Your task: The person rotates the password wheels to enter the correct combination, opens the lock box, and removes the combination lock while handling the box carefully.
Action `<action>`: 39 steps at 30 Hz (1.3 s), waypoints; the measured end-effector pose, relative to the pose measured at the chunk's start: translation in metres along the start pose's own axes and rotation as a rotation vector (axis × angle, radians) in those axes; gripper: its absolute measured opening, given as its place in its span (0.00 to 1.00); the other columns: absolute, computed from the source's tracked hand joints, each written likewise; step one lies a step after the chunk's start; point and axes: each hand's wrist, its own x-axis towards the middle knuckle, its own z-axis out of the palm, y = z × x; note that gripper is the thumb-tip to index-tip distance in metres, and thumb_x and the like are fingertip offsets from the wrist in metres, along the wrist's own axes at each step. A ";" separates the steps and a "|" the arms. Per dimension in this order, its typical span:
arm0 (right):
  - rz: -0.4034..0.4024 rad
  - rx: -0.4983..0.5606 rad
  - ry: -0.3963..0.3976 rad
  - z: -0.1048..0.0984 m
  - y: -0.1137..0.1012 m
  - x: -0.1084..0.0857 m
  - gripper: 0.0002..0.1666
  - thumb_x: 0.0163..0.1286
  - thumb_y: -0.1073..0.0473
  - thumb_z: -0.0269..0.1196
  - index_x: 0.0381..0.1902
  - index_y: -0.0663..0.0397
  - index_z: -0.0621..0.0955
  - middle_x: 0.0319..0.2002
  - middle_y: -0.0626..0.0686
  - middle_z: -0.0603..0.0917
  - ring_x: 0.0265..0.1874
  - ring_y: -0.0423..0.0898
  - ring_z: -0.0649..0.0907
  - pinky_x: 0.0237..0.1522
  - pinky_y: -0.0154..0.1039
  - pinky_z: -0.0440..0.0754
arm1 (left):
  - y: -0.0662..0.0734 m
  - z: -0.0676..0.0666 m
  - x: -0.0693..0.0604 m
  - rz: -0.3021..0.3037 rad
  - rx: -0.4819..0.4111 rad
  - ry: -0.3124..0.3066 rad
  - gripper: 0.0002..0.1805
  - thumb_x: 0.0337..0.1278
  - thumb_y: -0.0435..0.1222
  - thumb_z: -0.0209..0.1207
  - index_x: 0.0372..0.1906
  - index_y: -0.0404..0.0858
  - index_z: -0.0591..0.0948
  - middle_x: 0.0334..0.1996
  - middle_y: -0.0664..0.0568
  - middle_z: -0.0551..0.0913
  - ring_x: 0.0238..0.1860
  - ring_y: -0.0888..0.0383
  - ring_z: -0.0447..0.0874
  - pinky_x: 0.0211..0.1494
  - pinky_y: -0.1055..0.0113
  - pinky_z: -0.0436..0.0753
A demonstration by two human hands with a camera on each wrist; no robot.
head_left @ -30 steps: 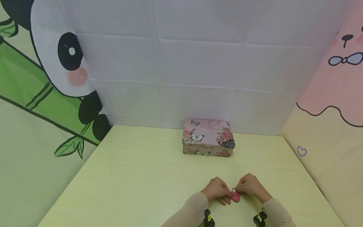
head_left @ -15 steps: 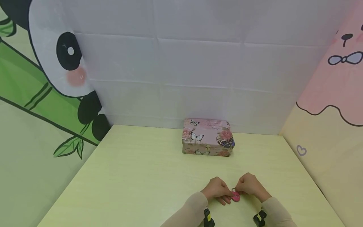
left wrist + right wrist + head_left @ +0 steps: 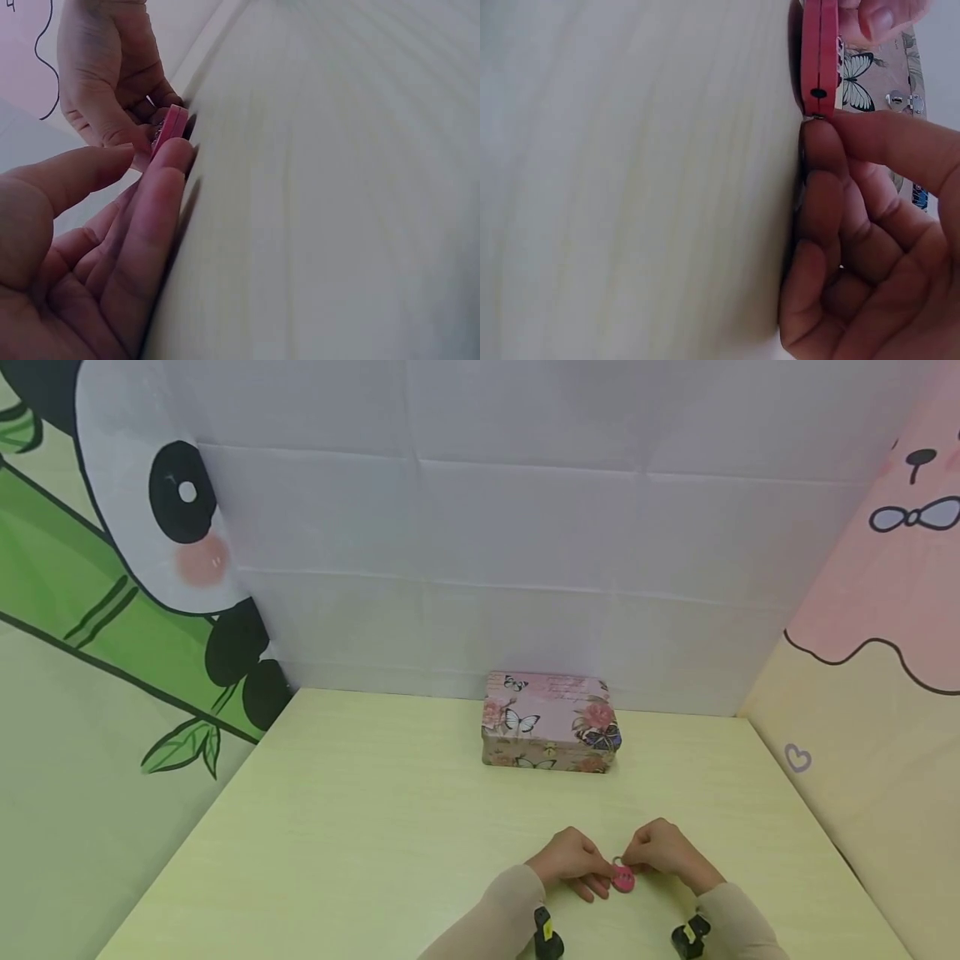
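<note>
A small round pink padlock (image 3: 623,879) with a metal shackle is held low over the pale table (image 3: 360,843), near the front right. Dark-marked dials show along its face in the left wrist view, too small to read. My left hand (image 3: 573,862) pinches the body's left edge between thumb and fingertips. At the shackle end, the thumb and index finger of my right hand (image 3: 663,850) pinch the lock (image 3: 819,60). The right hand's other fingers are curled under, close to the tabletop. Most of the shackle is hidden by fingertips in the wrist views.
A pink box (image 3: 551,722) with butterflies, flowers and a small clasp stands behind the hands, near the back wall (image 3: 525,543). Printed side walls enclose the table. Black wrist devices (image 3: 549,935) hang below both sleeves.
Both hands keep their grip on the padlock almost unmoved. The left wrist has shifted very slightly to the left.
</note>
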 end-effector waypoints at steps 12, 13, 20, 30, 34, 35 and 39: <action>0.064 -0.023 0.024 0.000 -0.008 -0.001 0.08 0.65 0.61 0.65 0.26 0.56 0.83 0.21 0.48 0.79 0.21 0.44 0.75 0.23 0.35 0.73 | 0.004 -0.013 -0.007 0.015 0.039 -0.094 0.10 0.66 0.36 0.61 0.31 0.34 0.86 0.24 0.49 0.86 0.24 0.59 0.86 0.21 0.67 0.86; 0.069 -0.028 0.025 0.001 -0.009 -0.001 0.08 0.65 0.61 0.65 0.27 0.56 0.83 0.21 0.48 0.80 0.22 0.44 0.75 0.23 0.36 0.74 | 0.005 -0.014 -0.009 0.015 0.058 -0.090 0.10 0.66 0.36 0.62 0.32 0.34 0.86 0.25 0.50 0.86 0.24 0.59 0.86 0.21 0.67 0.85; 0.029 -0.088 0.023 0.001 -0.015 -0.002 0.05 0.68 0.61 0.65 0.32 0.56 0.83 0.27 0.48 0.81 0.25 0.45 0.76 0.25 0.38 0.77 | 0.009 -0.030 -0.021 0.049 0.224 0.002 0.08 0.64 0.40 0.64 0.34 0.39 0.87 0.26 0.55 0.85 0.25 0.59 0.83 0.22 0.67 0.82; -0.033 -0.106 0.003 0.000 -0.026 -0.005 0.07 0.67 0.58 0.66 0.38 0.56 0.84 0.40 0.52 0.85 0.34 0.47 0.81 0.31 0.43 0.82 | 0.008 -0.054 -0.031 0.158 0.456 0.132 0.08 0.60 0.41 0.67 0.38 0.41 0.86 0.33 0.58 0.84 0.30 0.62 0.77 0.33 0.67 0.80; -0.070 -0.113 0.007 0.002 -0.027 -0.006 0.11 0.66 0.58 0.67 0.43 0.59 0.84 0.48 0.59 0.83 0.42 0.54 0.82 0.42 0.53 0.84 | 0.010 -0.063 -0.036 0.170 0.567 0.174 0.12 0.56 0.42 0.69 0.43 0.41 0.85 0.41 0.54 0.85 0.40 0.57 0.81 0.44 0.62 0.83; -0.086 -0.121 0.007 0.002 -0.027 -0.006 0.13 0.66 0.58 0.67 0.44 0.59 0.84 0.50 0.61 0.83 0.45 0.57 0.82 0.45 0.57 0.84 | 0.011 -0.065 -0.037 0.170 0.593 0.185 0.14 0.55 0.42 0.70 0.45 0.41 0.85 0.43 0.53 0.85 0.43 0.55 0.81 0.46 0.60 0.83; -0.134 -0.163 0.005 0.004 -0.027 -0.007 0.17 0.65 0.57 0.69 0.48 0.60 0.83 0.56 0.66 0.78 0.56 0.68 0.76 0.57 0.68 0.74 | 0.010 -0.074 -0.041 0.185 0.751 0.240 0.20 0.50 0.42 0.73 0.48 0.41 0.85 0.47 0.50 0.82 0.48 0.49 0.78 0.47 0.56 0.82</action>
